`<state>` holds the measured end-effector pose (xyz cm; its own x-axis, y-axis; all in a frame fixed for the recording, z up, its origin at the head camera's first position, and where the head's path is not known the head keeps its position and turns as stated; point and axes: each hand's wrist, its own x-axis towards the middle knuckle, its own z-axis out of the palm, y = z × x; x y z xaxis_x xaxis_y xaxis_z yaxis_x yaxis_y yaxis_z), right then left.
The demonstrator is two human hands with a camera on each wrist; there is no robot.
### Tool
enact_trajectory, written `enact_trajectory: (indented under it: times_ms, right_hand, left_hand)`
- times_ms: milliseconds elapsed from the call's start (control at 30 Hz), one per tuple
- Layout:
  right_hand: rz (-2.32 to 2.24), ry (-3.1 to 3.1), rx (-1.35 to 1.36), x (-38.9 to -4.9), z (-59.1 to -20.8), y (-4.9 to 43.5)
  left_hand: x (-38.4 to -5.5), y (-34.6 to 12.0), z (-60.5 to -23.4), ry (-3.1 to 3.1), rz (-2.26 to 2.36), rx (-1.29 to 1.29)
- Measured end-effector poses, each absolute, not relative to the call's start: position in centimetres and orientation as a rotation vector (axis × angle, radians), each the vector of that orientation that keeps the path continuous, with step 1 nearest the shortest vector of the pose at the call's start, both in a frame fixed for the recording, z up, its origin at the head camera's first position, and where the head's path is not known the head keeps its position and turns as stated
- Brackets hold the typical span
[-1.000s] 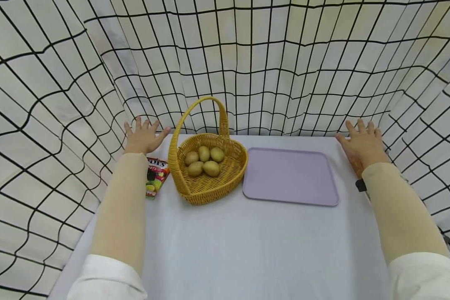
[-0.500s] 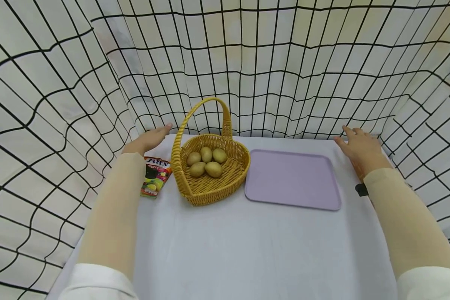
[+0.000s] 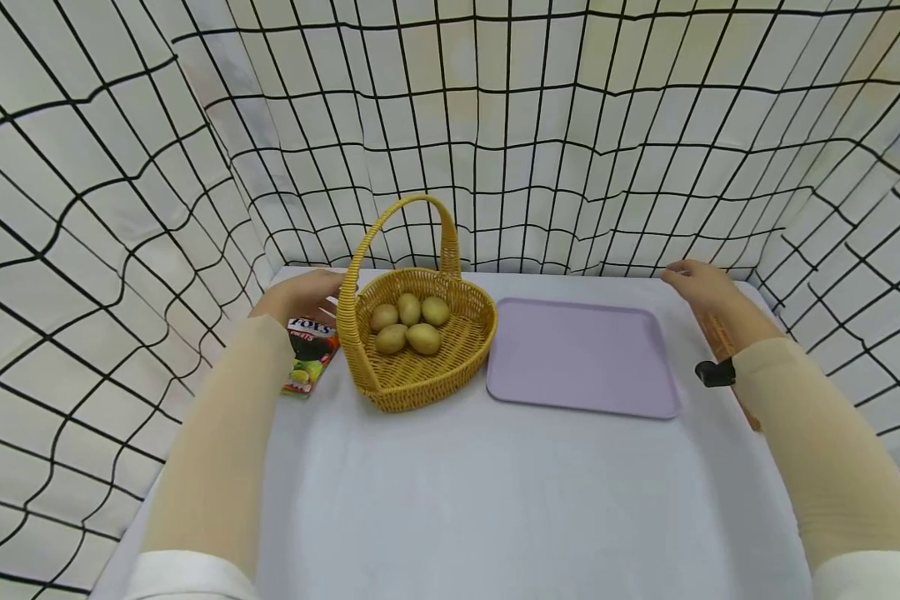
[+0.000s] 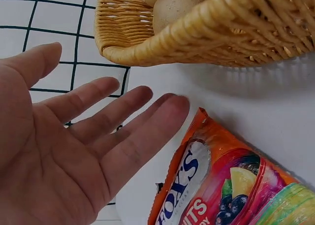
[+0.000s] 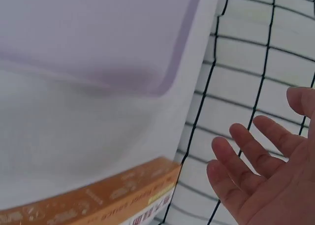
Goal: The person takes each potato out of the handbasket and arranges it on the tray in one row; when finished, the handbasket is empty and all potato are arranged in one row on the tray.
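Observation:
My left hand (image 3: 300, 296) hovers at the back left with loosely bent fingers and holds nothing. Beneath and beside it lies an orange FOX'S fruits candy bag (image 4: 221, 180), partly covered by the hand in the head view. The fingertips come close to the left side of a yellow wicker basket (image 3: 412, 397) with a tall handle. Several potatoes (image 3: 423, 337) sit inside the basket. At the back right, my right hand (image 3: 708, 292) is held over a long orange printed box (image 5: 123, 193), its fingers slightly bent around nothing.
A flat lilac tray (image 3: 581, 358) lies between the basket and my right hand, on a white-covered table (image 3: 510, 500). Black-gridded white curtains (image 3: 525, 125) close in the back and both sides. A black wrist strap piece (image 3: 715, 373) shows below the right hand.
Both hands have gone from spread fingers to loosely bent ones. The left hand has turned inward and come toward the basket; the right has turned inward too. Basket, tray and bag stay put.

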<state>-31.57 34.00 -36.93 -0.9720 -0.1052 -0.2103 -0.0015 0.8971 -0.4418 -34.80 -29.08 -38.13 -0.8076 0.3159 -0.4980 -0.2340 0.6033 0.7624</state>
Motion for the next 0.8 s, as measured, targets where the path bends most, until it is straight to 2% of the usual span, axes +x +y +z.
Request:
enact_trajectory:
  times_ms: [500, 800]
  right_hand:
    - [-1.128, 2.609, -0.101, -31.2, -35.2, 27.4]
    - [-1.690, 2.017, 0.021, -30.9, -33.8, 24.1]
  left_hand:
    - [-34.7, -28.8, -39.0, 2.132, 1.162, 0.069]
    - [-34.9, -28.5, -38.3, 2.122, 1.123, 0.059]
